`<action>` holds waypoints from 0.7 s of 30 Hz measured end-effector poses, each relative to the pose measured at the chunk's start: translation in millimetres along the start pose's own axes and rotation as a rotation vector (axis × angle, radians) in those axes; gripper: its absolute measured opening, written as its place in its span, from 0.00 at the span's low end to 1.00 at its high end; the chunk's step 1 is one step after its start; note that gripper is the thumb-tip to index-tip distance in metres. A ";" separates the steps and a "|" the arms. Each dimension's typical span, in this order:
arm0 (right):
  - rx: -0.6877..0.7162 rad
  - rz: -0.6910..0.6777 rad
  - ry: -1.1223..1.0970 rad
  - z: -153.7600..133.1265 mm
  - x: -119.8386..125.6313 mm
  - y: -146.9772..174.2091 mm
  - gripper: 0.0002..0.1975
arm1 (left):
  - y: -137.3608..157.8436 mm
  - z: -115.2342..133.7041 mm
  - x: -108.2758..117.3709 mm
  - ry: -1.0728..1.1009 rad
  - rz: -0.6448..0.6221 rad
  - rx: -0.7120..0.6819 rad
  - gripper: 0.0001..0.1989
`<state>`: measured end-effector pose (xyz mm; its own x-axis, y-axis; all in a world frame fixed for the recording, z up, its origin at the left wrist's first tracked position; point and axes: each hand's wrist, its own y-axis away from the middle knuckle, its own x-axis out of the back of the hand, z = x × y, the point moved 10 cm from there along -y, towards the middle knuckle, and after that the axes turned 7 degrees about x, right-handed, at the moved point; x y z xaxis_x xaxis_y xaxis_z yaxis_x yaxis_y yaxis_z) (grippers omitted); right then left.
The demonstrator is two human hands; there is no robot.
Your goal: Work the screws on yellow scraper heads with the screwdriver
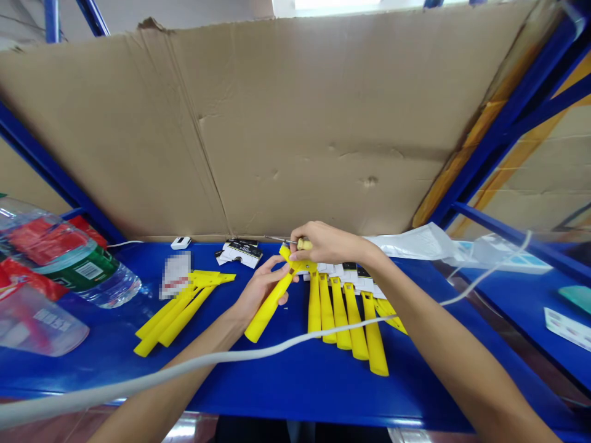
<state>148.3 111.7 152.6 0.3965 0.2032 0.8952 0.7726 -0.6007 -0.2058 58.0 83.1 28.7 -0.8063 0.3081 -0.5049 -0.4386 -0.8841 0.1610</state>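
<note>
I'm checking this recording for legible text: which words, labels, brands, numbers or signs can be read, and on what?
None reads clearly.
Bottle: barcode visible, lettering blurred.
Plastic cup: pale marking, blurred.
Black-and-white cards: print too small.
Pixelated slip: unreadable.
White sheet, far right: marks blurred.

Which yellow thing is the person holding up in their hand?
The single yellow piece in the middle, gripped by the left hand. The others lie in a pile to its left and a row to its right.
</note>
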 end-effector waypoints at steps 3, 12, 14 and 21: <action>0.019 -0.016 -0.011 -2.0 -1.5 0.3 0.05 | -1.6 -2.9 1.5 0.021 -0.002 0.013 0.17; 0.083 -0.003 0.038 -0.6 -11.1 -3.0 0.06 | 0.4 -9.9 1.2 0.146 0.008 0.101 0.14; 0.082 -0.004 0.050 -0.7 -11.7 -3.5 0.06 | 1.8 -10.8 0.6 0.166 0.020 0.120 0.14; 0.096 -0.020 0.043 -0.3 -13.3 -3.9 0.06 | 2.3 -9.5 -0.6 0.056 0.026 0.113 0.14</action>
<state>139.9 111.2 141.6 0.3611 0.1799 0.9150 0.8248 -0.5194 -0.2234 61.3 77.5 21.4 -0.7961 0.2626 -0.5452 -0.4622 -0.8454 0.2677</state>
